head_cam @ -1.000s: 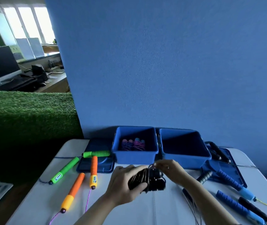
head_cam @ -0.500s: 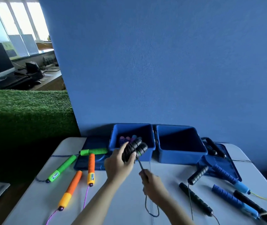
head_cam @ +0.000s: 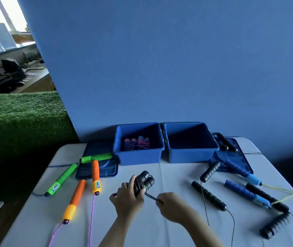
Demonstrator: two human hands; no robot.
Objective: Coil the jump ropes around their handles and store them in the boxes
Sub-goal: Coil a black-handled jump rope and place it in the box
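Note:
My left hand [head_cam: 127, 197] grips a pair of black jump-rope handles [head_cam: 144, 181] held together, with cord wound round them. My right hand [head_cam: 173, 205] pinches the loose black cord end [head_cam: 152, 196] just right of the handles. Two blue boxes stand at the back: the left box [head_cam: 139, 155] holds coiled pink and purple ropes [head_cam: 136, 144], the right box [head_cam: 191, 154] shows nothing inside.
Green handles [head_cam: 61, 180] and orange handles [head_cam: 95, 177] with a purple cord lie at the left, by a blue lid [head_cam: 97, 169]. Black handles [head_cam: 208, 195] and blue handles [head_cam: 245, 194] with a yellow cord lie at the right, near a second lid [head_cam: 231, 155].
My left hand has lowered the black handles from in front of the left box toward the table. My right hand has moved up close to them, taking up the cord's slack.

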